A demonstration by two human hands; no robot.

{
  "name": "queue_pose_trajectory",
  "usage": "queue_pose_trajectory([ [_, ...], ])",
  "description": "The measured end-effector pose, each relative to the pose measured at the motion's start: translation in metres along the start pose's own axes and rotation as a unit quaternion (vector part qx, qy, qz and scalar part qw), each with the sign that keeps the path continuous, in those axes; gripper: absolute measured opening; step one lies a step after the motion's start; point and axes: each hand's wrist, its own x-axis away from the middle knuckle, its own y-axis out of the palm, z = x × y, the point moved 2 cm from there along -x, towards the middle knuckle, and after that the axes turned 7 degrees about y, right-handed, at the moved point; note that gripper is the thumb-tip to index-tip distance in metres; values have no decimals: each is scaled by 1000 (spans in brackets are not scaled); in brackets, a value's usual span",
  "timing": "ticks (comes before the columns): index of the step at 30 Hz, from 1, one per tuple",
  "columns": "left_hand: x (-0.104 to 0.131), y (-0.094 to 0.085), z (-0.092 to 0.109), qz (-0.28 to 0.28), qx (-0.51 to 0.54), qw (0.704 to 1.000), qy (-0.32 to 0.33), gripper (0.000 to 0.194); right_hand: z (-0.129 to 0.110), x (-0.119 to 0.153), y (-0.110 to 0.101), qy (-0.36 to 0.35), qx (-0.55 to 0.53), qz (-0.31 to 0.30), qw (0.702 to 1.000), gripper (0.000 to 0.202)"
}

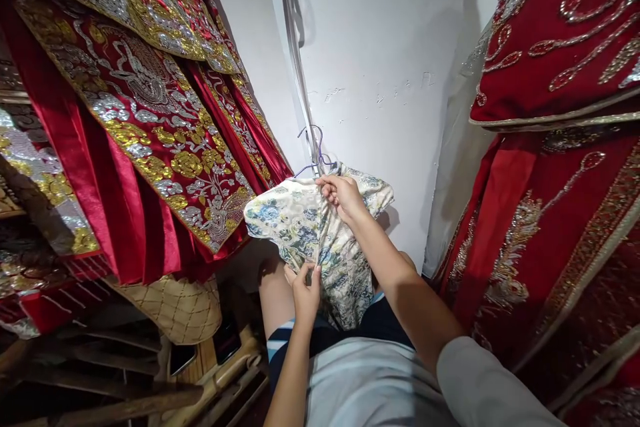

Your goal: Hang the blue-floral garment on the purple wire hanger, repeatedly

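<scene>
Garment (300, 213), floral, hangs on purple hanger (321, 139) before the person's lap (393, 321) — right hand (343, 197) clamped on its centre seam (319, 240) near the top, left hand (305, 288) pinching the same seam lower down. Red embroidered costume (190, 160) at left, red beaded costume (565, 200) at right.

Bright light on the white wall (385, 27), upper centre, a thin shadow hugging the metal rail (291, 33)! Sequins (186, 163) glint on the red gown (127, 213), upper left, while the bamboo chair (165, 403), lower left, sinks into gloom. Floral dress (345, 260) sharp mid-frame; edges stretching wide.
</scene>
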Motion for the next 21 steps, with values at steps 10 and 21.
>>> queue_pose_trajectory([
  [10,-42,7,83,88,-108,983,120,53,-6,22,-21,-60,111,-82,989,22],
  [21,-79,-17,151,145,-71,974,157,77,-4,32,-22,-105,151,-80,980,22],
])
